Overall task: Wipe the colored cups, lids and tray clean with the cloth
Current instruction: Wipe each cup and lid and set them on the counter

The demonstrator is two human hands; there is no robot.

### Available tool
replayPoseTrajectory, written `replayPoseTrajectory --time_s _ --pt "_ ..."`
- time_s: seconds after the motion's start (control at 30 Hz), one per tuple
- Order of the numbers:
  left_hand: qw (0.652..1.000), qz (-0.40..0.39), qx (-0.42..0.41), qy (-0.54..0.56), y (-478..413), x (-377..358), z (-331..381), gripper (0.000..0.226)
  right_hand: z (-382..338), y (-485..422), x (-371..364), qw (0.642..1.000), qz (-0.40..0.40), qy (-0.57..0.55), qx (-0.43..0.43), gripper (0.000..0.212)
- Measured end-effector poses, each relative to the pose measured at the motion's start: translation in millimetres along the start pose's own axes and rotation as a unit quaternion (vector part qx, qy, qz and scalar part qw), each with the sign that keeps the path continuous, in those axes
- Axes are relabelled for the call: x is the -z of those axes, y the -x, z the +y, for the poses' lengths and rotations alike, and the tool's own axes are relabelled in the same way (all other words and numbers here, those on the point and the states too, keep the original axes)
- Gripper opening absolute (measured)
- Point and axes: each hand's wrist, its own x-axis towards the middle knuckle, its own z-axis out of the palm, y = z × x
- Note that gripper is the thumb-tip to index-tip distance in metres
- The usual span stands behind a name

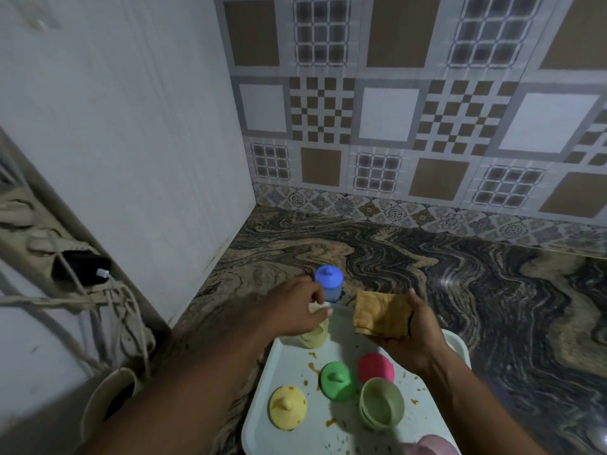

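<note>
Pink cup [427, 447]: at the bottom edge, cut off by the frame and partly behind the right forearm, so only a sliver shows.
Tray [292, 356]: white, flat on the countertop [460, 290], with brown spatters on it.
Yellow lid [287, 407]: knob up, near left of the tray.
Pale green cup [381, 403]: mouth up, just right of the green lid [338, 380].
Pink lid [376, 367]: beside the green lid, its right side hidden by the right wrist.
Yellow cup [313, 336]: far left corner of the tray, mostly hidden under the left hand.
Left hand [295, 307]: over the yellow cup, fingers loosely curled toward the blue cup. It is blurred, so I cannot tell whether it touches or grips either cup.
Right hand [410, 333]: palm up over the tray's far right, fingers curled beneath the cloth [381, 315] and thumb along its right edge.
Cloth: ochre, folded, held clear of the tray.
Blue cup [329, 284]: upright with its lid on, on the countertop just past the tray, lower left side hidden by the left fingers.
</note>
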Motion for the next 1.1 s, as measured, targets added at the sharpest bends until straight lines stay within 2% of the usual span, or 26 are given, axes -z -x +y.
replayPoseTrajectory --time_s 0.07,0.13,0.23,0.33,0.4,0.47,0.53,0.6,0.67,0.73,0.8,0.87,0.9,0.97,1.03,1.1 --pt "0.996 -0.058 -0.012 -0.059 15.6 -6.6 1.7 0.035 8.8 1.1 1.9 1.0 0.018 0.001 0.005 0.061" --pt "0.993 -0.077 -0.008 -0.092 24.6 -11.6 0.0 0.038 16.3 4.4 1.1 1.0 0.023 0.002 0.0 0.062" --pt "0.992 -0.061 -0.009 -0.106 32.2 -17.7 -2.0 0.03 26.4 20.0 -5.2 1.0 0.018 0.021 0.003 0.062" --pt "0.997 -0.013 -0.004 -0.072 36.8 -15.6 -2.6 0.032 38.8 35.1 -15.9 0.992 0.058 0.076 0.088 0.054" --pt "1.0 0.017 0.013 -0.016 36.2 -7.9 1.5 0.027 48.5 42.8 -22.0 0.962 0.092 0.17 0.191 0.055" --pt "0.999 0.01 0.024 0.03 36.9 0.1 6.6 0.021 66.0 47.2 -29.6 0.908 0.104 0.27 0.304 0.054" --pt "0.999 -0.013 0.004 0.053 40.4 4.2 15.1 0.016 87.8 49.8 -40.1 0.867 0.072 0.327 0.37 0.044" --pt "0.996 -0.023 -0.046 0.079 45.8 6.3 24.5 0.018 105.0 49.6 -50.2 0.848 0.019 0.351 0.396 0.04" --pt "0.985 0.002 -0.076 0.154 52.3 9.0 24.8 0.015 107.9 52.0 -53.7 0.859 -0.015 0.346 0.376 0.049" --pt "0.969 -0.002 -0.062 0.239 60.1 16.6 21.9 0.014 95.3 53.9 -52.2 0.904 -0.046 0.311 0.291 0.054" --pt "0.959 -0.02 -0.056 0.277 68.5 23.3 19.3 0.015 82.1 61.8 -51.5 0.97 -0.081 0.201 0.113 0.051" --pt "0.953 -0.035 -0.056 0.296 72.9 28.8 19.3 0.015 76.5 76.9 -53.6 0.987 -0.107 0.121 -0.012 0.05" --pt "0.951 -0.044 -0.053 0.301 73.7 31.0 19.3 0.016 76.9 79.5 -53.2 0.989 -0.1 0.107 -0.027 0.05" --pt "0.953 -0.062 -0.031 0.295 73.3 34.9 21.2 0.013 78.5 81.5 -52.9 0.991 -0.074 0.107 -0.003 0.05" --pt "0.952 -0.074 -0.008 0.298 71.2 38.2 26.7 0.005 81.0 83.6 -54.8 0.989 -0.041 0.12 0.072 0.047" --pt "0.952 -0.065 -0.011 0.298 67.8 39.6 35.2 0.004 82.9 87.2 -57.6 0.971 0.004 0.174 0.163 0.041"
